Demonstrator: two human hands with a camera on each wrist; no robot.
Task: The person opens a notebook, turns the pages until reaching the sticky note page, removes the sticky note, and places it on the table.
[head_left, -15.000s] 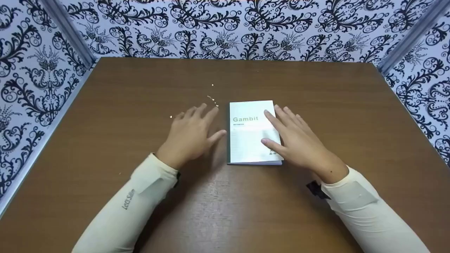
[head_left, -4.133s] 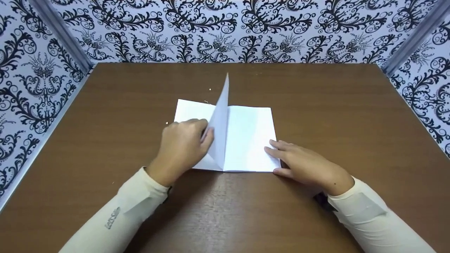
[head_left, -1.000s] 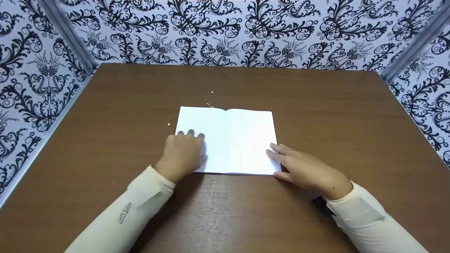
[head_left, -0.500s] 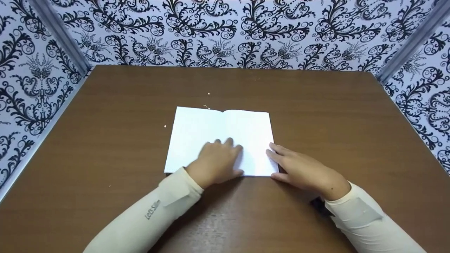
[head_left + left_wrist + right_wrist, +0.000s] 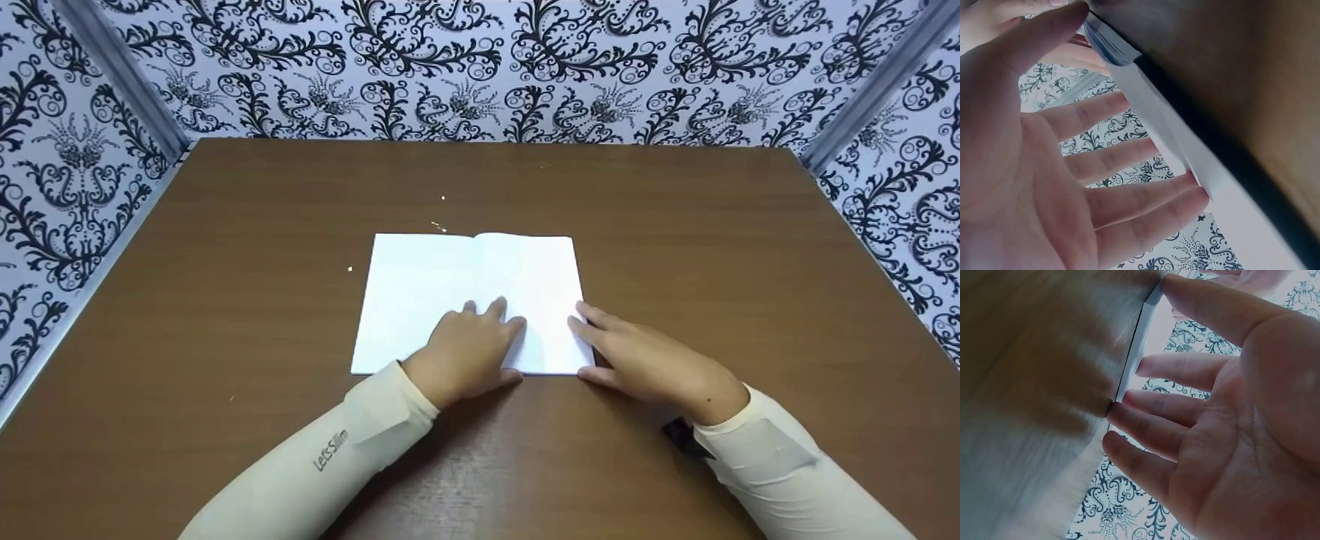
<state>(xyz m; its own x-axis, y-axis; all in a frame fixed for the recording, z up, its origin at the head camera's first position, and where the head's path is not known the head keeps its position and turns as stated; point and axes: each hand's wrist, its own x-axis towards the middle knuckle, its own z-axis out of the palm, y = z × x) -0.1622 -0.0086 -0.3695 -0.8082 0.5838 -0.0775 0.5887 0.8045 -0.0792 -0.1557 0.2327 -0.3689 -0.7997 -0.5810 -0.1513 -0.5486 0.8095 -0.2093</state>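
Observation:
A notebook (image 5: 412, 285) lies spread flat on the wooden table, its two white pages blank as far as I can see. My left hand (image 5: 476, 345) rests near the centre fold, fingertips on the right page and thumb by the bottom edge. In the left wrist view the fingers of that hand (image 5: 1123, 163) are extended and spread against the notebook's pages (image 5: 1168, 118). At the right page's outer edge, my right hand (image 5: 649, 360) touches the notebook with extended fingers. The right wrist view shows that hand's thumb and fingertips (image 5: 1114, 410) along the notebook's edge (image 5: 1139, 337).
Small pale specks (image 5: 440, 227) lie behind the notebook, and another speck (image 5: 350, 268) is to its left. The brown table (image 5: 675, 202) extends around it. Patterned walls (image 5: 465, 75) stand at the back and both sides.
The notebook was closed at first, then opened, and my left hand turned a page leftward. Since one second ago that hand has slid from the left page to the fold. My right hand stays put.

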